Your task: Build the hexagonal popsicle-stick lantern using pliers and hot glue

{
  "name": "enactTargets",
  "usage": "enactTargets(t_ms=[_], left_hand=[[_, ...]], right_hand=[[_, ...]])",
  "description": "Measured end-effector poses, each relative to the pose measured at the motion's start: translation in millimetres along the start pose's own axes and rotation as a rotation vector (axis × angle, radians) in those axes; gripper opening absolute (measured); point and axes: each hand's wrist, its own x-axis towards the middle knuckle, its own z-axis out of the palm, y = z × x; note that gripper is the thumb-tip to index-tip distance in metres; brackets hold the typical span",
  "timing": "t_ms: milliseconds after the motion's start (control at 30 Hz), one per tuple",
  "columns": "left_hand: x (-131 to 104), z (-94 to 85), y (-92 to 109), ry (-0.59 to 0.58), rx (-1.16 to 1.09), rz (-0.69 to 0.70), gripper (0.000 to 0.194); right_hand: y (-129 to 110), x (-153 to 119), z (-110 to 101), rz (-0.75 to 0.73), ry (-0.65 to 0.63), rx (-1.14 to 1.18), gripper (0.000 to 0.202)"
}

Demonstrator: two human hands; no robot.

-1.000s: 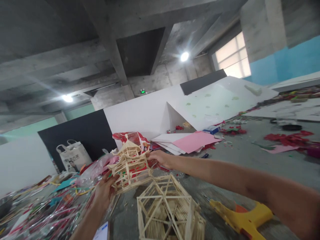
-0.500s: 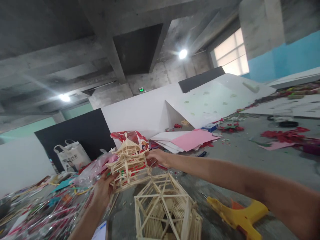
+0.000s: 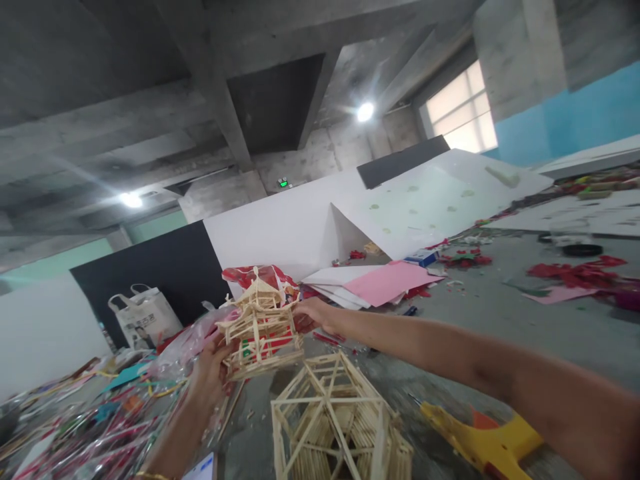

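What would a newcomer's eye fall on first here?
Most likely the pale, tiered pagoda left of the middle, with the person's left grip on its left side and right grip on its right. Nearer the camera, at the bottom, sits a stick frame with sticks crossing at its top. To the right of that, a bright yellow glue gun stands out against the grey surface.
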Motion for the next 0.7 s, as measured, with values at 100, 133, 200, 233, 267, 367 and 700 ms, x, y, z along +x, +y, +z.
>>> enactTargets(t_ms=[100,133,200,233,267,367,700], left_hand=[[14.0,-2.6,-2.2,0.019,-0.013,0.044,0.044],[19.1,-4.1,-3.9,0.038,-0.018,0.054,0.046],[28.2,-7.2,-9.0,0.058,-0.037,0.069,0.05],[31.7,-8.5,-12.1,0.057,-0.046,0.073,0.051],[34.3,-9.6,-15.7,0.05,-0.052,0.076,0.051],[37.6,-11.7,-27.6,0.039,-0.043,0.068,0.049],[39.3,-14.7,-43.2,0.056,-0.085,0.026,0.038]], right_hand=[[-3.5,10.8,1.1,-0.015,0.016,0.001,0.012],[-4.6,14.7,1.3,-0.026,0.021,0.002,0.012],[-5.9,21.4,1.5,-0.05,0.032,0.002,0.012],[-5.8,23.9,1.5,-0.06,0.037,0.0,0.011],[-5.2,25.5,1.5,-0.065,0.043,-0.002,0.01],[-0.8,25.3,1.3,-0.065,0.061,-0.005,0.008],[6.0,18.1,-1.2,-0.052,0.045,-0.01,0.006]])
